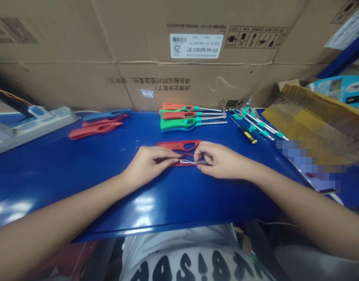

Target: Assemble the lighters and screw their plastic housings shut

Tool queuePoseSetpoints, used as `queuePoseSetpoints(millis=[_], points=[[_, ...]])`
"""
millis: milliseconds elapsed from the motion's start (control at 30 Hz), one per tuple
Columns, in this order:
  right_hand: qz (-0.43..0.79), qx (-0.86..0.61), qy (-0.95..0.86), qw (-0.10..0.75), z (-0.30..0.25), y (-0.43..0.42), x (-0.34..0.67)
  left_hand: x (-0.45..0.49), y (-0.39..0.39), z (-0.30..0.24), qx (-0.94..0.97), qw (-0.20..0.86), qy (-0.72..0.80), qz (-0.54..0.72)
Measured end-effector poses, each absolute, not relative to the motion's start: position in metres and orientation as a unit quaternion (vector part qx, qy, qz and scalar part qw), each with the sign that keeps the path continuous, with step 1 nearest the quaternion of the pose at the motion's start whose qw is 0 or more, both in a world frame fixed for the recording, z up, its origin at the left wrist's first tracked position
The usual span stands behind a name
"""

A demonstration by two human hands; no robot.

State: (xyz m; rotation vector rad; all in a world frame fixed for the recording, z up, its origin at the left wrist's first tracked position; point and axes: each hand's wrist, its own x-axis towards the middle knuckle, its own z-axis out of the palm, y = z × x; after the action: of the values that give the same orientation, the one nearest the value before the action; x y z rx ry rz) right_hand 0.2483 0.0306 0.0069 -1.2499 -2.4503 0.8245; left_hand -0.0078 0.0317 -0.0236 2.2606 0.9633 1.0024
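Note:
Thin pale wires (187, 160) run between my two hands, over a red lighter shell half (185, 164) lying on the table. My left hand (148, 160) pinches the wires' left end between thumb and forefinger. At the other end, my right hand (218, 159) has its fingers closed round the wires, close to the shell's right part; its fingertips partly hide what they grip. Just behind lies a second red lighter shell half (171, 146) with an oval trigger opening, its right end near my right knuckles.
Behind the shells sit several assembled lighters (179, 124). Blue and red shell pieces (96, 128) lie left, near a power strip (36, 123). Tiny metal pieces (123, 149) are scattered. To the right are metal tubes (264, 127), a screwdriver (247, 134) and a yellow-taped package (316, 125). Cardboard (150, 47) stands behind.

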Motion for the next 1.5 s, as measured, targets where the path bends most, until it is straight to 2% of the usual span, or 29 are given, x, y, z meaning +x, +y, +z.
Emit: queuePoseSetpoints(millis=[433,767,1300,1500], points=[[0.295,-0.427,-0.844,0.133,0.0072,0.0332,0.2494,-0.0081,0.0322,-0.0226,0.823,0.254,0.357,0.362],[0.347,-0.436,-0.814,0.162,0.0044,0.036,0.2501,-0.0066,0.0298,-0.0195,0.786,0.335,0.395,0.338],[0.327,-0.43,-0.826,0.158,0.0087,0.0343,0.2524,-0.0088,0.0333,-0.0232,0.764,0.372,0.409,0.333],[0.401,-0.445,-0.787,0.144,0.0104,0.0347,0.2538,-0.0082,0.0334,-0.0238,0.758,0.378,0.408,0.34]])
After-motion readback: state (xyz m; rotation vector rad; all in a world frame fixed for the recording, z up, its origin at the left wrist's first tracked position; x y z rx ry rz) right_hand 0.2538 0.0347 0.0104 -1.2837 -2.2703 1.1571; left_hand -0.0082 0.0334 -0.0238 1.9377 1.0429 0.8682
